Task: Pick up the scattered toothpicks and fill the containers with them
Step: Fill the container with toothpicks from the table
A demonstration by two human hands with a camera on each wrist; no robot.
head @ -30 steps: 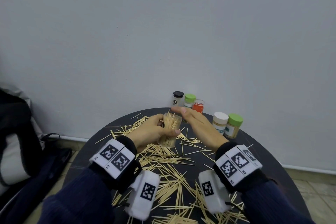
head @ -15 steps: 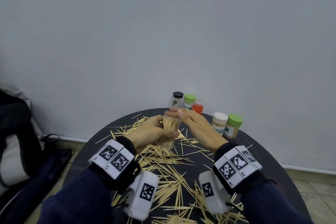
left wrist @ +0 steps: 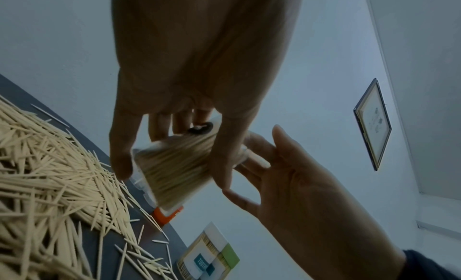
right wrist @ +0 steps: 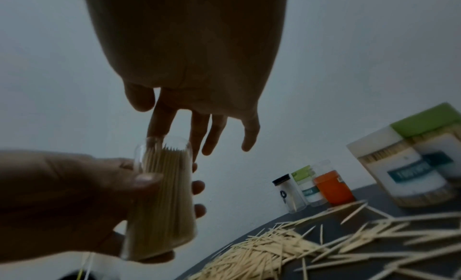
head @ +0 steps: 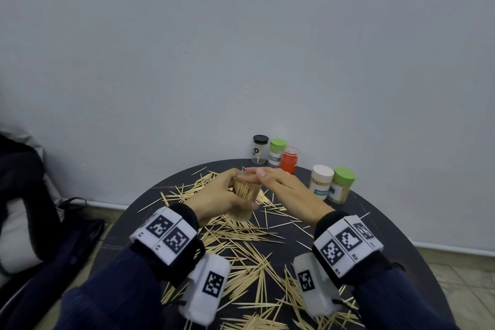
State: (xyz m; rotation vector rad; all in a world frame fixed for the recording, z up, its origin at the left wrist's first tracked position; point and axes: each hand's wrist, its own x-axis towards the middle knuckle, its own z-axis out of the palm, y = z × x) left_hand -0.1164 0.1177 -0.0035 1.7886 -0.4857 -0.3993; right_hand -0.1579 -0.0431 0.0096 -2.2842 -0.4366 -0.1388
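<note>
My left hand (head: 218, 197) grips a clear container (head: 244, 199) packed with toothpicks and holds it above the dark round table (head: 375, 225). In the right wrist view the same container (right wrist: 162, 201) stands nearly upright, open at the top, with toothpick tips just under its rim. My right hand (head: 281, 185) lies flat over its mouth with straight fingers (right wrist: 159, 124), the index finger at the rim. Loose toothpicks (head: 241, 246) cover the table in front of me and also show as a thick toothpicks pile (left wrist: 49, 177) in the left wrist view.
At the table's back edge stand a black-lidded jar (head: 260, 149), a green-lidded jar (head: 276, 153) and an orange jar (head: 290, 160). To the right stand a white-lidded jar (head: 321, 181) and another green-lidded jar (head: 340, 185). A dark bag (head: 29, 217) lies left of the table.
My right hand has moved left and down over the container's mouth. The toothpicks that stuck out of the top now sit inside. The left hand keeps its grip.
</note>
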